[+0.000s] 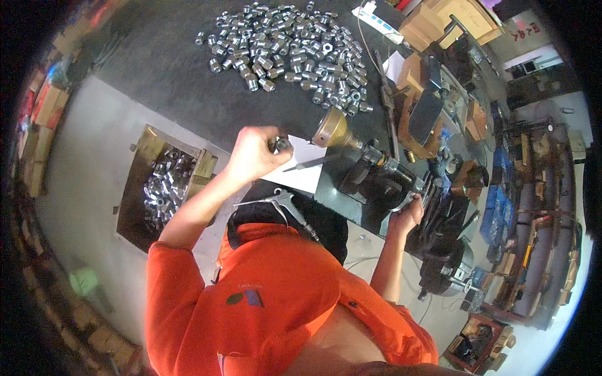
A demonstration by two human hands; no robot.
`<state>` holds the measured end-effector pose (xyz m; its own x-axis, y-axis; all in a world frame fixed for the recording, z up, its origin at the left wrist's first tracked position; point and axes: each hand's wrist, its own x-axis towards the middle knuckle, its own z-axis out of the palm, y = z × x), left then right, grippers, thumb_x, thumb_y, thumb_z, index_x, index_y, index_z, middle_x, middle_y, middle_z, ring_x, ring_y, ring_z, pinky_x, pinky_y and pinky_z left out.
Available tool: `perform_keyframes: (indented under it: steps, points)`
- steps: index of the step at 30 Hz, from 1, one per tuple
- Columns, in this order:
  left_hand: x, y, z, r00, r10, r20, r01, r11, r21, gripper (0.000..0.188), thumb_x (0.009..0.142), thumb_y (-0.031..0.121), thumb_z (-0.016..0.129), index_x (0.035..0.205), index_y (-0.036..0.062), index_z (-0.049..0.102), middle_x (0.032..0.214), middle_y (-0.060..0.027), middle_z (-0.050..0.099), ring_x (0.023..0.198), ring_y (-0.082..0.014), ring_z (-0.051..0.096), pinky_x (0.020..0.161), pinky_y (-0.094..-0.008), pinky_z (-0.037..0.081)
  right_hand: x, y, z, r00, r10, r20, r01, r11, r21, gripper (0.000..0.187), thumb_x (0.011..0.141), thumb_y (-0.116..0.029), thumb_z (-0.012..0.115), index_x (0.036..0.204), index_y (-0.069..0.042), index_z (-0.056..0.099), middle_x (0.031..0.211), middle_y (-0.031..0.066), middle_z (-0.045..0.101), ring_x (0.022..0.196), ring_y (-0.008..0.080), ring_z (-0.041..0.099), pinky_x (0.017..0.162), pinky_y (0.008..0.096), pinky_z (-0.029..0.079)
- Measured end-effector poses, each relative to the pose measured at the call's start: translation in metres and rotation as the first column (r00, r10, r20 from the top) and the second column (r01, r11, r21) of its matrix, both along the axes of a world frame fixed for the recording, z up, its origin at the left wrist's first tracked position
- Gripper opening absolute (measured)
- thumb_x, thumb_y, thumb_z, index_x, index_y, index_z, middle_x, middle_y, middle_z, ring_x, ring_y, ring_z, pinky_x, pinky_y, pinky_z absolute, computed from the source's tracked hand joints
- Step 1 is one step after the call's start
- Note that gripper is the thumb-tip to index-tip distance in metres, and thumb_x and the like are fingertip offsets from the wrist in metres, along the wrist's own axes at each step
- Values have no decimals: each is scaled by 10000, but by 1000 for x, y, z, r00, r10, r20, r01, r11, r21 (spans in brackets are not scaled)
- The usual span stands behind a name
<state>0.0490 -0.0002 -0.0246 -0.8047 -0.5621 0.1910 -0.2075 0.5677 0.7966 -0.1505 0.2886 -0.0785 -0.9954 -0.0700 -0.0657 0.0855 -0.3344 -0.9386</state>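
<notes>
Closed fingers of my left hand (252, 152) pinch a dark metal fitting (278, 145), just left of the bench machine's brass-coloured cup-shaped head (331, 128). My right hand (407, 216) is closed at the near right end of the bench machine (379, 178); the part in its fingers is too small to make out. Below the left hand, a white sheet (304, 177) lies at the table's edge, with a dark slim tool (310, 163) above it. A metal air blow gun (285, 202) rests over my lap.
Many hex metal fittings (282, 47) are heaped on the dark table (157, 62). A wooden box (135, 210) on the left holds more of them. Behind the machine are a power strip (378, 24) and cardboard boxes (423, 26). Blue bins (498, 194) stand right.
</notes>
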Motion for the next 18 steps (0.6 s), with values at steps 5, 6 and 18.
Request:
perform_keyframes:
  steps: [5,6,18]
  points:
    - [-16,-27,25,910,-124,-396,362,704,611,251,789,111,579,934,-91,544,719,-107,582,598,-141,573,543,-262,480,-1,3,-1,1000,17,-2,-17,1000,22,108,774,-121,403,738,-74,494,574,-42,425,420,33,316,369,170,233]
    - [-20,-28,28,898,-137,-418,387,697,604,264,787,121,585,943,-88,543,729,-108,585,610,-144,575,556,-266,485,-1,4,-1,1000,20,-2,-20,999,34,108,775,-121,403,737,-74,492,572,-43,424,418,32,316,368,170,233]
    - [-33,-31,27,871,-195,-452,473,583,660,289,767,112,610,977,-78,548,782,-114,598,653,-169,589,591,-280,499,16,10,9,999,-4,42,4,1000,-21,111,780,-115,422,749,-28,483,537,-33,309,429,59,253,385,206,198]
